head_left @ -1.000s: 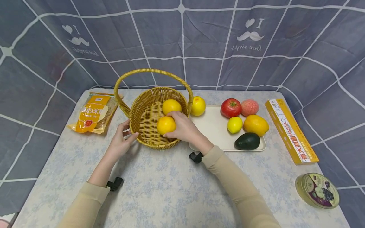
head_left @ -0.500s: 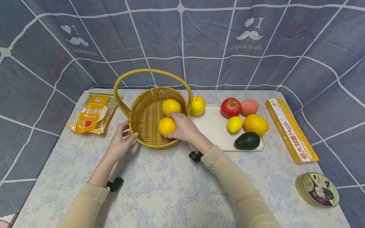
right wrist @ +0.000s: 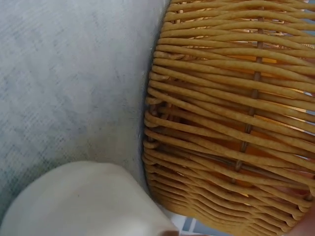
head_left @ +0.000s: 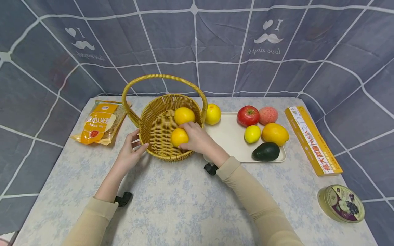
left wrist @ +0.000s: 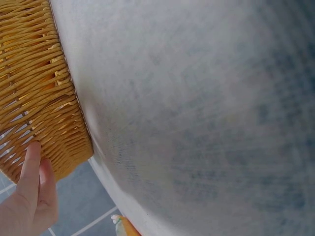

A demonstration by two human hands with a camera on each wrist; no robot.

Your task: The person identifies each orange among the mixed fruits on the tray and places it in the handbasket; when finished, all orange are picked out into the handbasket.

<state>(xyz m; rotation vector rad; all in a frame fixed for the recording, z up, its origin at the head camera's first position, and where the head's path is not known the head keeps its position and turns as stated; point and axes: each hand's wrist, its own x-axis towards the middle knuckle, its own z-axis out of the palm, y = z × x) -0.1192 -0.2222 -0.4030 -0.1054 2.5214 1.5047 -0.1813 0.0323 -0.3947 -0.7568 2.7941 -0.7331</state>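
In the head view a wicker basket with a tall arched handle stands left of centre. My left hand holds the basket's left side, its thumb at the rim and its fingers on the outer wall. In the left wrist view fingers touch the weave. My right hand reaches over the right rim and grips an orange low inside the basket. Behind it lies a second orange fruit. The right wrist view shows mainly the basket's outer weave; the gripped orange is mostly hidden there.
Right of the basket, a cream tray bears a pomegranate, a peach, a lemon, a mango and an avocado. A yellow fruit sits beside the basket. A grain bag, pasta box and round tin stand around.
The right hand and its orange have shifted very slightly to the right within the basket. The left hand stays at the basket's side.
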